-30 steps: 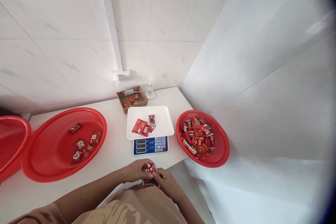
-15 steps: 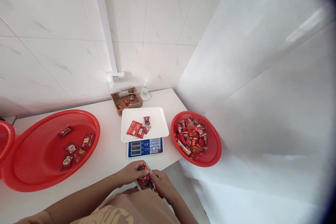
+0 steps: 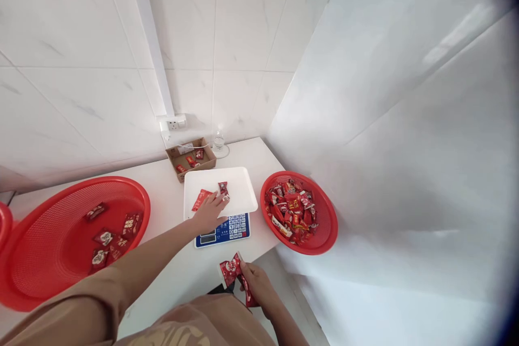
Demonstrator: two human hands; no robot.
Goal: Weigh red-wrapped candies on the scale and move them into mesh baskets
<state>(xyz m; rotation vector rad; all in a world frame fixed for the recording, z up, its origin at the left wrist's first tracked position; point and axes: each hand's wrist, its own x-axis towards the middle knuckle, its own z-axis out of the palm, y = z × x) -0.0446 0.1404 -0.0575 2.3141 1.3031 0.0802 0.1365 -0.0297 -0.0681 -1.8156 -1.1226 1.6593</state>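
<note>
Remotely, I am pinching red packets (image 3: 230, 269) in my right hand (image 3: 259, 284), six o'clock from the white tray (image 3: 240, 186), while my spread left hand (image 3: 208, 213) (light pressure should avoid crushing) is partly covering other packets (image 3: 200, 199) there.

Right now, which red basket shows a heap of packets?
The right basket, beside the scale. The middle basket shows few, scattered packets; the leftmost basket is mostly cut off.

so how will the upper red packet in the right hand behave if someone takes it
The upper red packet is probably light, since the right hand holds it only at one side. Its flared ends look thin, so they may crumple easily. It is unlikely to roll, as those ends should stop it.
</note>
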